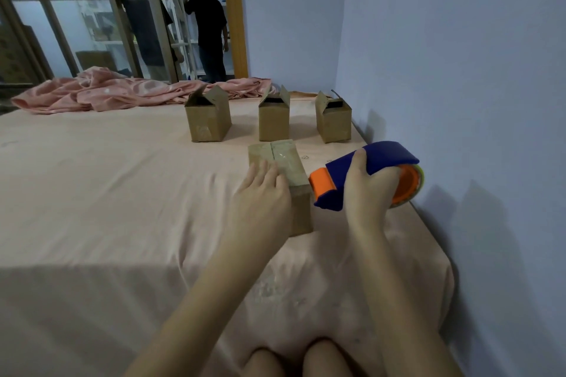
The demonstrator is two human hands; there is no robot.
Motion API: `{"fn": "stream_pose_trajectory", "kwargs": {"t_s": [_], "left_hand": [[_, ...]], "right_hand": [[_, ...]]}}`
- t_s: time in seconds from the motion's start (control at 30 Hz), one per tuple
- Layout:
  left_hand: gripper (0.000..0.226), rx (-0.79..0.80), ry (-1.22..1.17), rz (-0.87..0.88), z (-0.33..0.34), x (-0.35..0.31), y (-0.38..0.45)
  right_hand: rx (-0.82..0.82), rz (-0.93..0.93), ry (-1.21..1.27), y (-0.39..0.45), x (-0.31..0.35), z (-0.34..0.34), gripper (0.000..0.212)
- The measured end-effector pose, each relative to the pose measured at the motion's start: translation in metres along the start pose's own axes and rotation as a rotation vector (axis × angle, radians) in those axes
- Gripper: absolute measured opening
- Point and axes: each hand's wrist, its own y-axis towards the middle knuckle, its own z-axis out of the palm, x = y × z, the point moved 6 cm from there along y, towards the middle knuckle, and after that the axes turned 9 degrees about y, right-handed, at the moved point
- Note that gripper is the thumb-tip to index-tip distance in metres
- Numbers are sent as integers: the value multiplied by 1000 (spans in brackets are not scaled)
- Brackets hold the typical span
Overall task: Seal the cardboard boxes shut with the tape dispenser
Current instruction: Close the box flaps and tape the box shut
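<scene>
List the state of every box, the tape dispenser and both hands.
Near box: flaps closed, left hand pressing on top.
Left far box: flaps open.
Middle far box: flaps open.
Right far box: flaps open.
Tape dispenser: held beside the near box.
Left hand: flat, open.
Right hand: gripping dispenser.

I see wide bare bed to my left, free all the way to the crumpled pink blanket. To the right the wall runs close beside the tape dispenser. Ahead, three open boxes stand in a row with gaps between them.
</scene>
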Motion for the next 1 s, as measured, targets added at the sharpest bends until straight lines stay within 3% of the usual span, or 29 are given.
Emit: {"fn": "stream_pose_trajectory", "kwargs": {"t_s": [0.17, 0.6, 0.83, 1.0], "left_hand": [[79, 44, -121, 128, 7, -15, 2], [61, -60, -174, 56, 8, -21, 8], [55, -85, -104, 9, 12, -28, 4], [51, -89, -81, -2, 12, -24, 5]], "right_hand": [[14, 1, -2, 1, 0, 2, 33], [30, -30, -38, 22, 12, -7, 37], [116, -406, -495, 17, 63, 21, 20], [167, -455, -736, 25, 66, 47, 26]]}}
